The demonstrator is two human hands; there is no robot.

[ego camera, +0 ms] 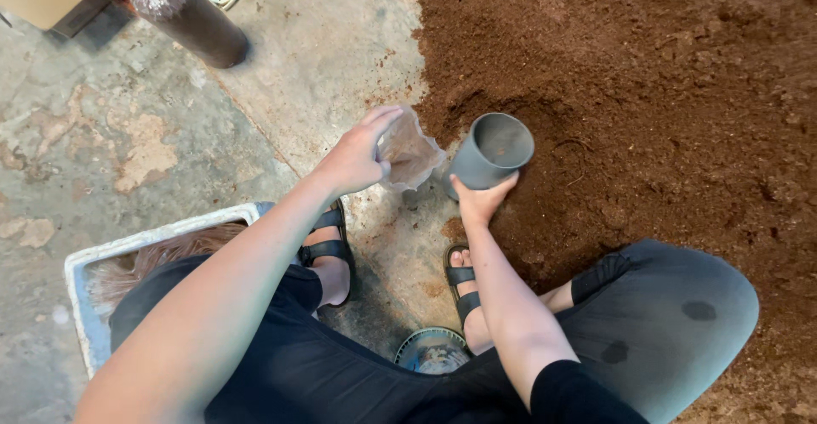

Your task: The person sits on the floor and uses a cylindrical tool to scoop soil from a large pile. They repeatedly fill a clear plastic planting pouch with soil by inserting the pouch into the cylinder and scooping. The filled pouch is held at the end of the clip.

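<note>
The left hand [356, 159] has its fingers clamped on the rim of a clear plastic bag [410, 153] (some brown soil shows inside it), whose mouth hangs just beyond the fingertips. The right hand [482, 199] has its fingers closed around the base of a grey plastic cup [491, 151], tilted with its open mouth up, beside the bag. Past the cup spreads a heap of brown soil [664, 92]; near the wrists lies the concrete floor [153, 135].

One grey cup [491, 150]; one bag [409, 150]; two sandals [328, 245]
</note>
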